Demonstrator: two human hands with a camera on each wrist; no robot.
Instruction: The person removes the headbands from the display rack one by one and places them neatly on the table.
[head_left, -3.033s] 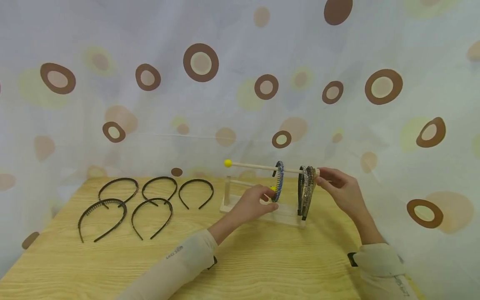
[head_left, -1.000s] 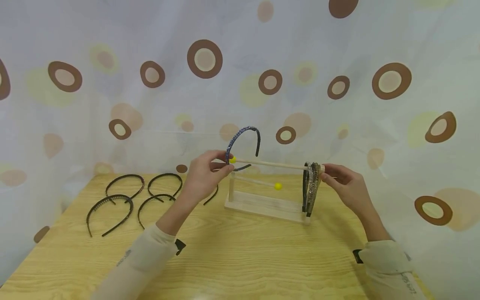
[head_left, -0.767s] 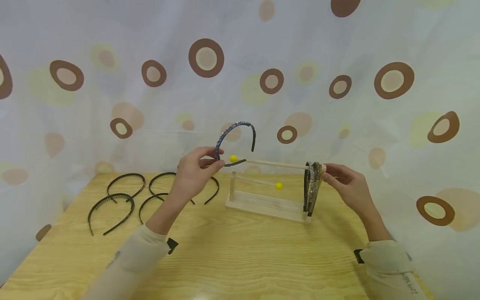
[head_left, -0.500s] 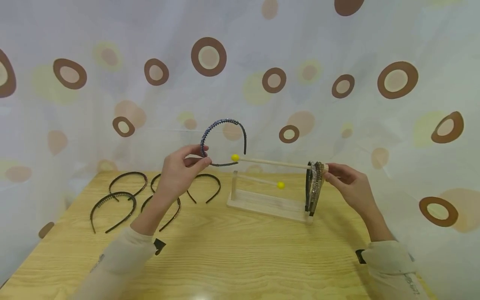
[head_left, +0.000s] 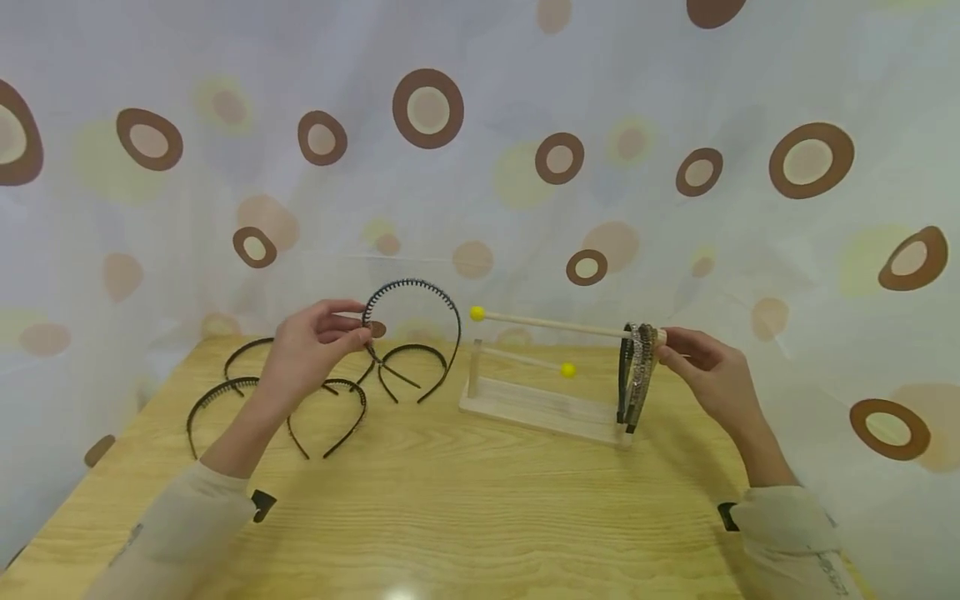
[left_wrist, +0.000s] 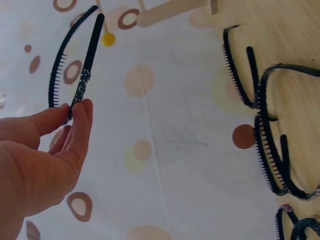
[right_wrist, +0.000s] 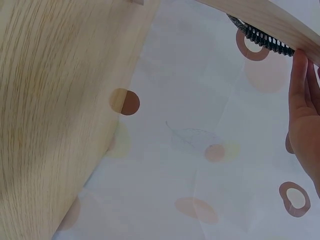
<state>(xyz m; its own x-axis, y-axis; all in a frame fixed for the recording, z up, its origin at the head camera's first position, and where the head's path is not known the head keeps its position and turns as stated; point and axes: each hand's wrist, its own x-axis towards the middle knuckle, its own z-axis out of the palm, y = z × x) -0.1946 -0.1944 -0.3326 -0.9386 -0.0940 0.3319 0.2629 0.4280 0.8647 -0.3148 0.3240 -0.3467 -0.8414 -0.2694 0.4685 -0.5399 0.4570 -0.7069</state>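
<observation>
My left hand pinches a black toothed headband with blue glitter, holding it up left of the rack with its arch upward. In the left wrist view, thumb and fingertips grip the glittered headband near its bend. My right hand grips the right end of a wooden rack between thumb and fingers. That rack has rods tipped with yellow balls. Several glittery headbands hang together on the upper rod, close to my right fingers. The right wrist view shows fingertips against the rack's wood.
Several black headbands lie on the wooden table at the left; the rightmost headband is partly behind the held one, and my left forearm hides parts of others. A spotted cloth hangs behind the table.
My left hand has slid the blue glitter headband off the upper rod's ball end, carried it left and turned it arch-up. My right hand stays at the rack's end.
</observation>
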